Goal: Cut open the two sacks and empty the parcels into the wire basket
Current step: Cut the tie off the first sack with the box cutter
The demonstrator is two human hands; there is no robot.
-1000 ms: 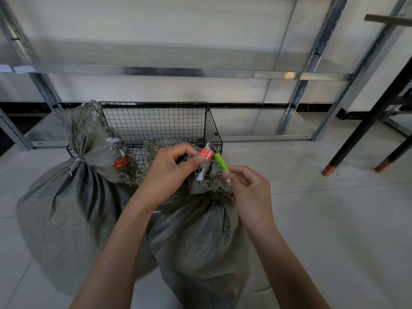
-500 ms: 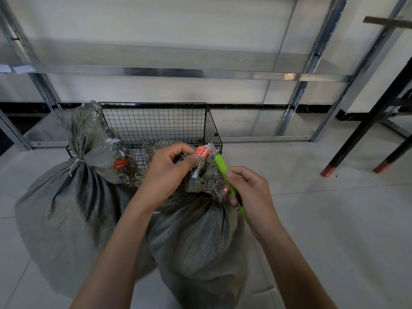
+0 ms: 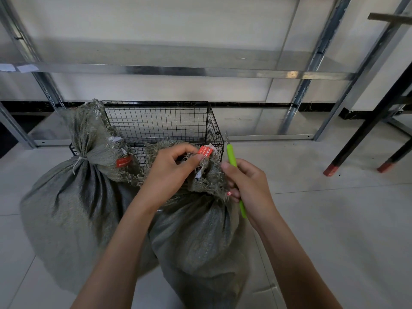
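Note:
Two grey-green woven sacks stand tied on the floor in front of a black wire basket [image 3: 160, 118]. The left sack [image 3: 66, 210] has a white tie and a red tag at its neck. My left hand [image 3: 171, 172] pinches the frayed top of the right sack [image 3: 200, 237], just by its red tag [image 3: 205, 151]. My right hand [image 3: 247, 188] grips a green-handled cutter [image 3: 233, 162] beside that sack's neck, its thin blade pointing up and away from the cloth. No parcels show.
Silver metal shelving uprights [image 3: 312, 70] and a crossbar run along the white wall behind the basket. Black frame legs with red feet [image 3: 332, 169] stand at the right. Pale floor tiles [image 3: 334, 230] spread around the sacks.
My right hand has turned the green cutter from lying low against the sack's neck to upright, blade tip now above the sack top. My left hand keeps its pinch.

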